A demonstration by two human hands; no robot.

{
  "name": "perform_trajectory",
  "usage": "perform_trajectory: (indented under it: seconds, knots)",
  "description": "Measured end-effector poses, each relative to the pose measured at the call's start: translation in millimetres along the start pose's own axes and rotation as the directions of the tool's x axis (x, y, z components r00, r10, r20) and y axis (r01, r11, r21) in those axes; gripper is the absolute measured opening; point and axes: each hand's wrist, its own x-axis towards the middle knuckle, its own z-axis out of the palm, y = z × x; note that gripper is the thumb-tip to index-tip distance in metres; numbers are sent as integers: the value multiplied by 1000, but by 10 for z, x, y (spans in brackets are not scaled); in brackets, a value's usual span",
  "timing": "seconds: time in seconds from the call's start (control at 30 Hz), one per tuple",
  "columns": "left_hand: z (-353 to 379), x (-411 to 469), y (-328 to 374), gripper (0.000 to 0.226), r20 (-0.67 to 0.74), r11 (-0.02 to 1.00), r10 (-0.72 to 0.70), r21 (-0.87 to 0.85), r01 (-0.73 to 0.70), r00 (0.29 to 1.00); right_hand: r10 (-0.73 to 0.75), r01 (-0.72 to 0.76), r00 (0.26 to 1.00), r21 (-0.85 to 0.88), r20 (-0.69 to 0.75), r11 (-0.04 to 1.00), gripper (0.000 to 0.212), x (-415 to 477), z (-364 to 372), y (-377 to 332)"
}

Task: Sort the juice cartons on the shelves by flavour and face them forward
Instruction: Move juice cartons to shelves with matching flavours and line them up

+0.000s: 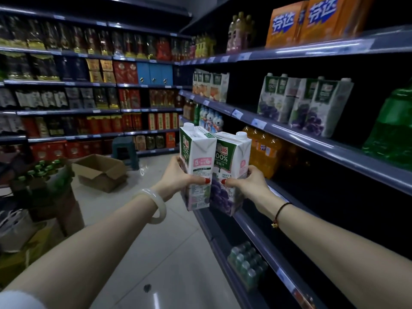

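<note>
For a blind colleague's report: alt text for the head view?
Left hand and right hand hold two grape juice cartons together beside a dim shop shelf, where more grape cartons stand.

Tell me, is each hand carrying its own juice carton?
Yes: the left hand clasps one juice carton and the right hand clasps a second carton, side by side.

Two cartons are showing their print mid-frame. The left carton (pixel 197 166) is reading "100%" down its green panel, its side turned to us; the small text below is too fine to read. The right carton (pixel 229 172) is showing "100%", "GRAPE JUICE" and "葡萄汁". Upper right, the orange boxes (pixel 307 20) are shouting "芬达" in big white characters. The shelf price tags (pixel 258 123) are staying illegible.
</note>
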Motion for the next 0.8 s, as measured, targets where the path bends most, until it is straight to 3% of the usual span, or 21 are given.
perform_trajectory:
  seconds: [0.2, 0.4, 0.6, 0.8]
  knots:
    - [-408, 1287, -431, 62, 17, 999, -21, 45, 20, 1000, 38, -38, 998, 2, -44, 999, 43, 1156, 565, 52]
    - [-742, 2589, -587, 77, 88, 996, -8, 89, 0, 996, 48, -42, 986, 36, -158, 998, 56, 2208, 962, -68]
    - [-667, 3747, -604, 93, 161, 996, 55, 58, -65, 985, 13, -9, 968, 17, -251, 1000, 54, 3166, 880, -242]
    - [-275, 4871, -468, 80, 236, 983, 180, -13, -183, 955, -45, 33, 922, -38, -384, 999, 48, 4072, 538, -361]
